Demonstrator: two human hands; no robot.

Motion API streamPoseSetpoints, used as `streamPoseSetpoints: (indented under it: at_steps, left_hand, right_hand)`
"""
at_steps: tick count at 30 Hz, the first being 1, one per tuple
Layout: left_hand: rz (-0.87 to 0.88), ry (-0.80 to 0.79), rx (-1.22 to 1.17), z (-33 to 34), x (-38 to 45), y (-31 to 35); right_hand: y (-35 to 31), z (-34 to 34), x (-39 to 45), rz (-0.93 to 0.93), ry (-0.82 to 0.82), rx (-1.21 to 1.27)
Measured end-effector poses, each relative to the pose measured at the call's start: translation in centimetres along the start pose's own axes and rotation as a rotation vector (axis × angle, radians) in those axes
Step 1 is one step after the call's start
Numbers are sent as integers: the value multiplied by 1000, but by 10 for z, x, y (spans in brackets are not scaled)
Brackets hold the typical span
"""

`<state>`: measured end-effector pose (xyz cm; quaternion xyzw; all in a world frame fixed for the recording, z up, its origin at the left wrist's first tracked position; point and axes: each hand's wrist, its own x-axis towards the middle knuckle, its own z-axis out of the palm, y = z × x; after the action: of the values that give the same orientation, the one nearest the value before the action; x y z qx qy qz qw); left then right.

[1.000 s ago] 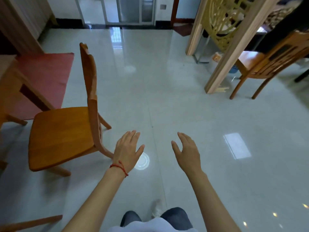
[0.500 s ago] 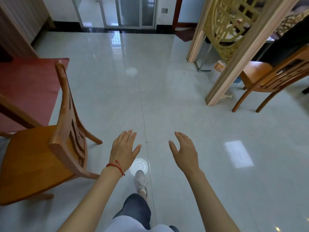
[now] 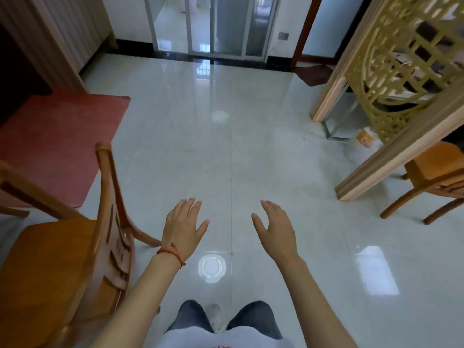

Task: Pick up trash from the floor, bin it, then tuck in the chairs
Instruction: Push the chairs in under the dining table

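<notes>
Left hand (image 3: 183,223) and right hand (image 3: 276,228) spread wide, empty, above tiled floor (image 3: 251,159), wooden chair (image 3: 75,259) beside left forearm, second chair (image 3: 434,172) far right.

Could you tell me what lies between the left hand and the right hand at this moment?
In the head view, only bare glossy floor with a tile seam shows between the left hand and the right hand; a round light reflection sits just below.

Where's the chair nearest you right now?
In the head view, the wooden chair stands at lower left, beside the left hand, its backrest toward the person and the red mat beyond it.
</notes>
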<state>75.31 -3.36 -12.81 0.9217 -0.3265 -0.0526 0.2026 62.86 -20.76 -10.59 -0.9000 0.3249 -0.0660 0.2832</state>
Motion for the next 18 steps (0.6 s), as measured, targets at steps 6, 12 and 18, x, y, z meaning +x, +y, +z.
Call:
streamPoseSetpoints:
  at_steps: [6,12,18]
  left_hand:
    - [-166,26,-5,-13,29,-34]
    - [-309,10,34,-16,43,-62]
    - [-631,27,56,-15,61,-76]
  right_hand:
    - [-37,22,69,-132,-109,-34]
    - [-82,52,134,-317,-249,-54]
    - [-133,89,197,-562,-449,-101]
